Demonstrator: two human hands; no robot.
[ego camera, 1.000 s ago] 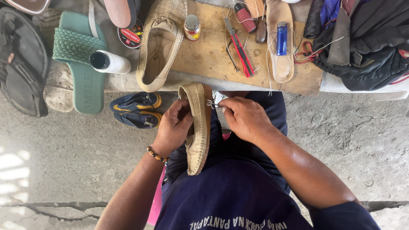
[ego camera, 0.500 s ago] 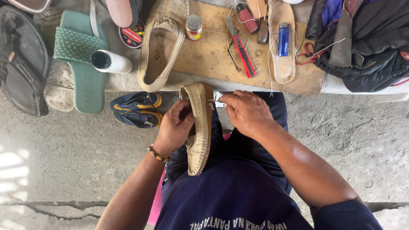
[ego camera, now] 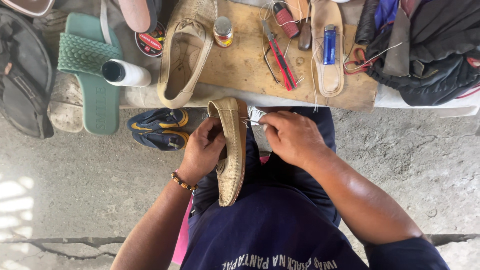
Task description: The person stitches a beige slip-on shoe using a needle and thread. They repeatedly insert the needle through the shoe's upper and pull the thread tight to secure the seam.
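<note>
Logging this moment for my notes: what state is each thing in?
Left hand: gripping the tan shoe, held on edge.
Right hand: pinched shut at the shoe's rim, on something too small to tell.
Second tan shoe: lying opening-up on the wooden board.
Blue lighter: lying flat on an insole.

matt woven tan shoe (ego camera: 231,150), rough wooden board (ego camera: 245,65)

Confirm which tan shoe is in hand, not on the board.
The tan loafer turned on its side, gripped by the left hand over the lap. Its mate lies sole-down on the wooden board.
</note>
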